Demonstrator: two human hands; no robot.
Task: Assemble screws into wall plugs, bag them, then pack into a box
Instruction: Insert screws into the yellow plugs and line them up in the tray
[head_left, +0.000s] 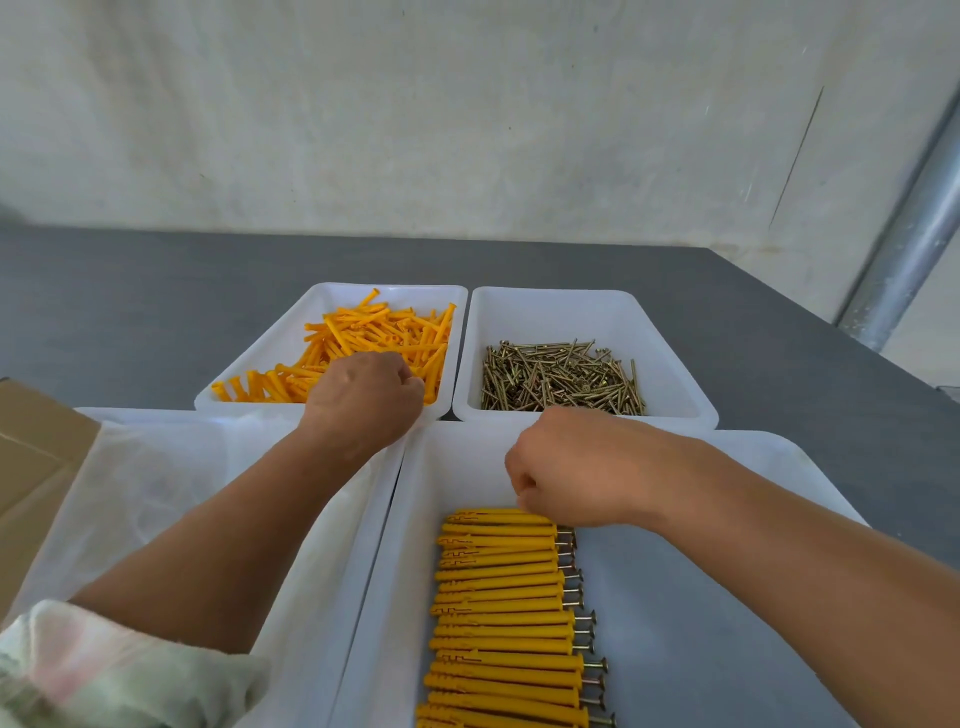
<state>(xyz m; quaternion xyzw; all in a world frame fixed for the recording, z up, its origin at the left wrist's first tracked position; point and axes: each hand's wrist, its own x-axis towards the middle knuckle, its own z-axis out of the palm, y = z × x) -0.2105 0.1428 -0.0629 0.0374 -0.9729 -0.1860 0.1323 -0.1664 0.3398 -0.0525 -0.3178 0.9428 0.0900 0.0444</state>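
While curled, right hand (566, 467) atop plug row (501, 618)

Smooth glossy white plastic trays (670, 332), matt ribbed yellow plastic wall plugs (374, 332), shiny brass-toned metal screws (561, 379), matt grey tabletop (130, 312), brown cardboard box (36, 467), clear plastic bags (156, 478), rough wall (415, 104), dull metal pipe (904, 254)

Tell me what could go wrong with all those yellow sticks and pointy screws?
1. The right hand sits curled at the top of the neat row of assembled plugs; a bump might knock them crooked.
2. The left hand is down in the loose plugs; it could grab too many or flick some over the tray rim.
3. The screws lie in a tangled pile, so reaching in could prick a finger.
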